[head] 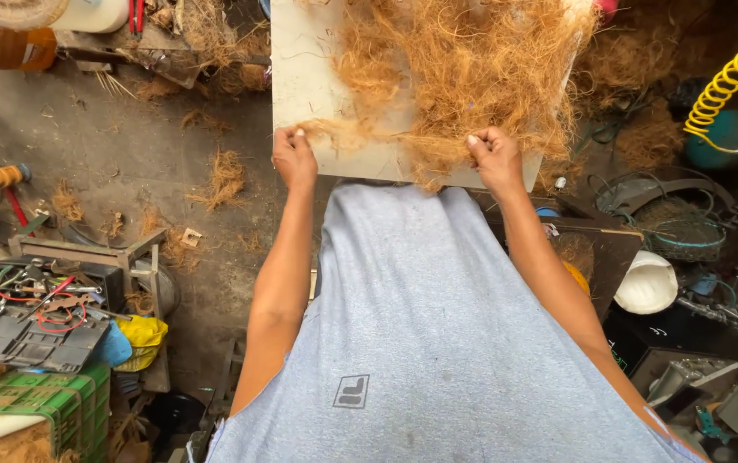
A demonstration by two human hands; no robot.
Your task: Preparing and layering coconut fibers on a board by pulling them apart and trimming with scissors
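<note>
My grey shirt point(438, 343) fills the lower middle of the frame, and both my forearms run up from it to the near edge of a pale board point(300, 77) at the upper middle. My left hand point(294, 159) is closed in a fist, pinching the thin left end of a strand of coconut fibre point(386, 137); my right hand point(496, 159) is also fisted, clamped on the strand's thicker right end. The strand is stretched between my fists, so its long axis runs left to right across the frame, roughly parallel to the board's near edge and just above it. The left end tapers to a wisp at my fingertips, while the right end merges into the big loose fibre heap point(472, 60) that covers the board's middle and right and spills past its right edge. The left strip of the board is bare, giving open surface beside my left hand. To the left of the board lies grey concrete floor point(112, 146) with small scattered tufts, fairly open. Lower left is crowded with a green crate point(43, 403) and a tray of tools and wires. To the right, room is tight: a white hard hat point(648, 283), a wire basket point(678, 227), and at the upper right corner a coiled yellow hose point(733, 77).
</note>
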